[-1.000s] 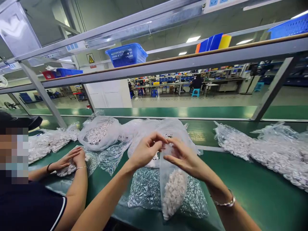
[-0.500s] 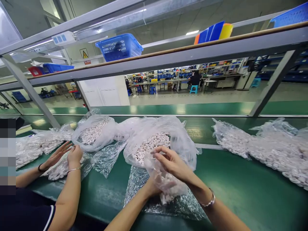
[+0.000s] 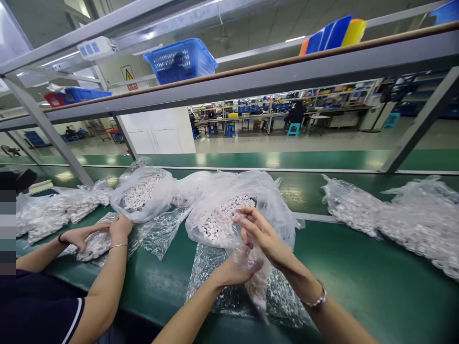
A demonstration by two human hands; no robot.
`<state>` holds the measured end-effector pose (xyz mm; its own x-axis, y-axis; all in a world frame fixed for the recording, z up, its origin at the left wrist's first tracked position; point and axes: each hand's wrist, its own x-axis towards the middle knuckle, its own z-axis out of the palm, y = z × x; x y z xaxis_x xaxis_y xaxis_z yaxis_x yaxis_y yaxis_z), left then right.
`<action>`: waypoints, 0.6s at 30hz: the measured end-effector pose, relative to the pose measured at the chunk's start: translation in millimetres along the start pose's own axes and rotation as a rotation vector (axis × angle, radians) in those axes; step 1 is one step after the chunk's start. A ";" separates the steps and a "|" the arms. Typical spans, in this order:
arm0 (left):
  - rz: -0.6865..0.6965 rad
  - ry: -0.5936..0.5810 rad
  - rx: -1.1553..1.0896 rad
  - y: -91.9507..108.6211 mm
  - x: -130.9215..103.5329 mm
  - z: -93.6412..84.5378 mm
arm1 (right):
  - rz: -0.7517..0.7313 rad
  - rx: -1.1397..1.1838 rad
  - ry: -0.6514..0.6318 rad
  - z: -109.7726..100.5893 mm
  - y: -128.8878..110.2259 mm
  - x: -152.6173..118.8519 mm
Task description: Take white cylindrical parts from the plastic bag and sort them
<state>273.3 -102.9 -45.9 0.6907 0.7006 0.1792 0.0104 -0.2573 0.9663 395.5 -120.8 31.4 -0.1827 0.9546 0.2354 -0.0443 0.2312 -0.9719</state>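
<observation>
One narrow, translucent plastic bag [image 3: 264, 273], carrying small whitish pieces [image 3: 257, 292] in its lower end, is hanging aslant between the person's hands, over a flat, crinkled clear plastic sheet [image 3: 206, 267] on the green counter [image 3: 161, 286]. The left hand [image 3: 238, 271] is curling its grip around the bag's middle. The right hand [image 3: 260, 234] is bending its fingers near the upper film; blur is leaving it unclear whether that grip is pinching any. Just behind, a large milky plastic bag [image 3: 274, 205] is lying open, showing many white pieces [image 3: 215, 222].
</observation>
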 end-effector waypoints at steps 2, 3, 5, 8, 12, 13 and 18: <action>-0.077 -0.096 -0.027 4.5 -7.2 -7.2 | 0.021 0.038 -0.017 -1.7 0.7 1.1; -0.083 -0.129 -0.073 6.5 -9.7 -10.0 | 0.031 0.059 -0.027 -2.2 0.5 1.2; -0.009 -0.109 -0.224 9.6 -11.4 -12.1 | 0.038 0.086 -0.051 -2.5 -0.6 0.5; 0.098 0.049 -0.494 12.3 -6.9 -5.7 | 0.032 0.094 -0.107 -2.1 -3.0 -2.2; 0.043 0.279 -0.853 17.5 1.1 5.1 | 0.016 0.023 -0.116 -2.1 -4.1 -4.8; 0.032 0.327 -0.911 18.9 2.5 5.6 | 0.015 0.005 -0.100 -2.1 -3.6 -4.7; 0.070 0.414 -1.128 21.4 6.7 -3.1 | 0.055 0.108 -0.006 -1.0 -0.9 -0.5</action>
<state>276.0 -101.7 -23.5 0.3779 0.9221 0.0834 -0.7987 0.2791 0.5331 396.6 -121.2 32.2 -0.1936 0.9641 0.1818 -0.1399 0.1563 -0.9778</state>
